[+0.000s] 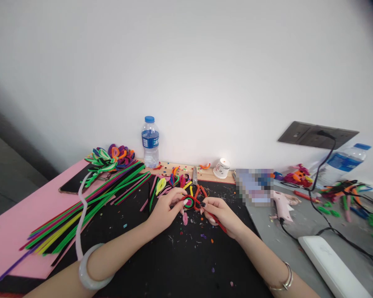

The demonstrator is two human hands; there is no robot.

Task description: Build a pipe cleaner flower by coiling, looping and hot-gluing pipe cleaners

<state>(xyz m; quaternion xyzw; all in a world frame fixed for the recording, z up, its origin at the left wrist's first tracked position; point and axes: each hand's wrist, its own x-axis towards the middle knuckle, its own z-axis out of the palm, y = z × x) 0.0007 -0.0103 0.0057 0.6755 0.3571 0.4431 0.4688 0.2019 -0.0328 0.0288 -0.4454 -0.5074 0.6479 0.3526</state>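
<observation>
- While the left hand [170, 207] pinches a round, fuzzy green-and-pink coil [189, 202] over the flat black mat [174, 260], the right hand [218, 213] closes around a slender red strip [219, 224].
- Straight, velvety pipe cleaners [81, 215] lie fanned on the left.

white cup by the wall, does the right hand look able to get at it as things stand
Probably yes: nothing tall seems to stand on the black mat between the right hand and the white cup, though that hand is occupied with a red piece.
</observation>
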